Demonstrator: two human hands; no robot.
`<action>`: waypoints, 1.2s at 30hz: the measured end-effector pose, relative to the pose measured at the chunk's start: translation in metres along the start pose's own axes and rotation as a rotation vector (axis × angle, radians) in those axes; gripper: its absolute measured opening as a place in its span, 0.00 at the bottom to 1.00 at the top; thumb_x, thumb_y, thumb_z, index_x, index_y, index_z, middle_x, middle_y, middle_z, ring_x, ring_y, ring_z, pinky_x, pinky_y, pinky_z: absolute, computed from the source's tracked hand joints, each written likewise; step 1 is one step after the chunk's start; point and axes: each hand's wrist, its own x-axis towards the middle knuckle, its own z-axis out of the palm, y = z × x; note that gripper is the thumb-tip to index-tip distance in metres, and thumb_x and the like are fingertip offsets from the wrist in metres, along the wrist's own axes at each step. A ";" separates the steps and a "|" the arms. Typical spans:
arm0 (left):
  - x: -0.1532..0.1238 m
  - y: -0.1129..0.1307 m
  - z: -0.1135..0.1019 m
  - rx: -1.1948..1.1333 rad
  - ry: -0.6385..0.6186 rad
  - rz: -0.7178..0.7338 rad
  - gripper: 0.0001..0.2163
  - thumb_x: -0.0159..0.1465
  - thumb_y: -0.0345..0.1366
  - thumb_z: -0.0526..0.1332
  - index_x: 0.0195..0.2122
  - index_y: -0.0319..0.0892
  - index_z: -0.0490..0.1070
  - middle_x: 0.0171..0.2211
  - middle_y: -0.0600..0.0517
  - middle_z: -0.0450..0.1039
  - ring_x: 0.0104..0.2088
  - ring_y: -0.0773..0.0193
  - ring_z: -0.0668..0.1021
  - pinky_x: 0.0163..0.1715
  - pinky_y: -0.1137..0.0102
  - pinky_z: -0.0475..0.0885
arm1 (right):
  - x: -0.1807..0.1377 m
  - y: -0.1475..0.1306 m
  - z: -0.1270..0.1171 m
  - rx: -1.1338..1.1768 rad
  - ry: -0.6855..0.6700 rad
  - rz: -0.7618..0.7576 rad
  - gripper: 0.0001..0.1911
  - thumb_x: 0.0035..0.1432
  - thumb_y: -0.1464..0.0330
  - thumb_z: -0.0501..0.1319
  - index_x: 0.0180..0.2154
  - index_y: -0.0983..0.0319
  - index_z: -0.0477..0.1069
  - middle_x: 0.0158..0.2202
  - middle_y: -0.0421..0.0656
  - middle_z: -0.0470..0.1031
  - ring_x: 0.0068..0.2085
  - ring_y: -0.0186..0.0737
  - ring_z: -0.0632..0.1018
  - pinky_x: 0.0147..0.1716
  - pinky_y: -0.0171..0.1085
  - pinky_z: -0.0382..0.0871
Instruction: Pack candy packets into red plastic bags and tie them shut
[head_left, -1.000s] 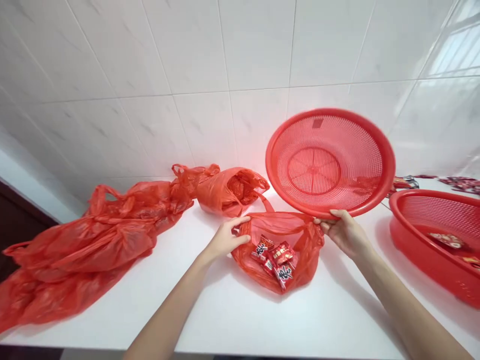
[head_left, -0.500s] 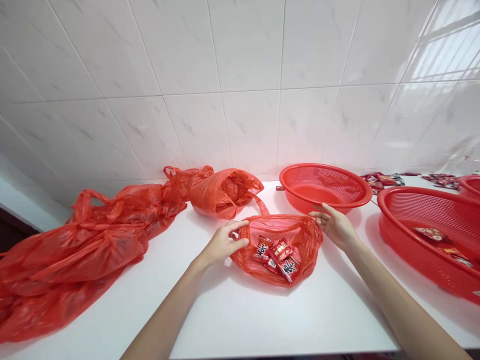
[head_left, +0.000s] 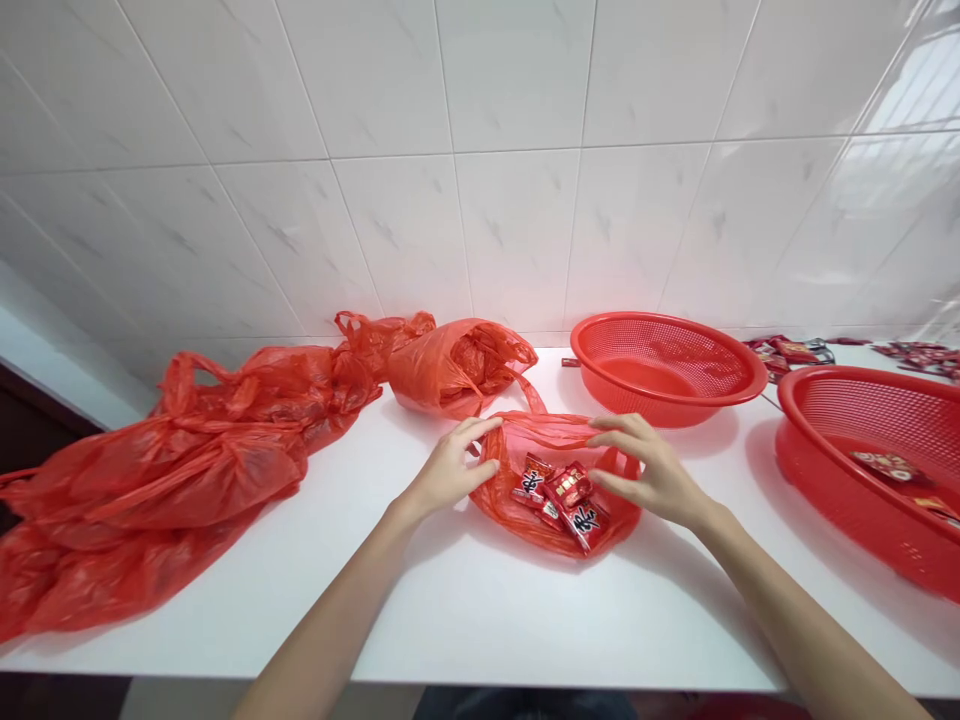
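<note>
While the right hand [head_left: 656, 475] is spread over a red plastic bag [head_left: 499, 505] with snack packets [head_left: 568, 485], the left hand [head_left: 448, 470] touches its opposite edge, can't tell if pinching.

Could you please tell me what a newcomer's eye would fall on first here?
Probably the open red bag at the middle of the white table, with small red packets inside and the left hand and right hand at its mouth. Next, perhaps, the heap of red bags along the left and the two red baskets to the right.
</note>
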 end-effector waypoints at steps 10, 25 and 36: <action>-0.002 0.006 0.012 0.353 0.244 0.153 0.21 0.59 0.25 0.57 0.52 0.44 0.77 0.58 0.45 0.71 0.62 0.49 0.69 0.64 0.51 0.63 | -0.001 0.002 0.022 0.032 -0.353 0.120 0.08 0.55 0.66 0.68 0.39 0.56 0.78 0.40 0.45 0.81 0.43 0.50 0.78 0.41 0.44 0.71; -0.008 0.018 0.065 0.344 -0.212 0.056 0.25 0.57 0.40 0.71 0.56 0.42 0.72 0.57 0.42 0.69 0.57 0.46 0.74 0.59 0.52 0.71 | 0.001 0.014 0.046 -0.003 0.083 0.111 0.18 0.59 0.69 0.57 0.51 0.60 0.71 0.50 0.51 0.79 0.52 0.53 0.78 0.49 0.52 0.74; -0.010 0.018 0.065 0.324 -0.255 0.068 0.17 0.58 0.36 0.68 0.50 0.43 0.77 0.60 0.41 0.66 0.61 0.42 0.69 0.60 0.47 0.67 | -0.004 0.008 0.052 -0.101 -0.128 -0.153 0.16 0.63 0.68 0.60 0.52 0.60 0.74 0.55 0.53 0.76 0.55 0.55 0.76 0.53 0.55 0.72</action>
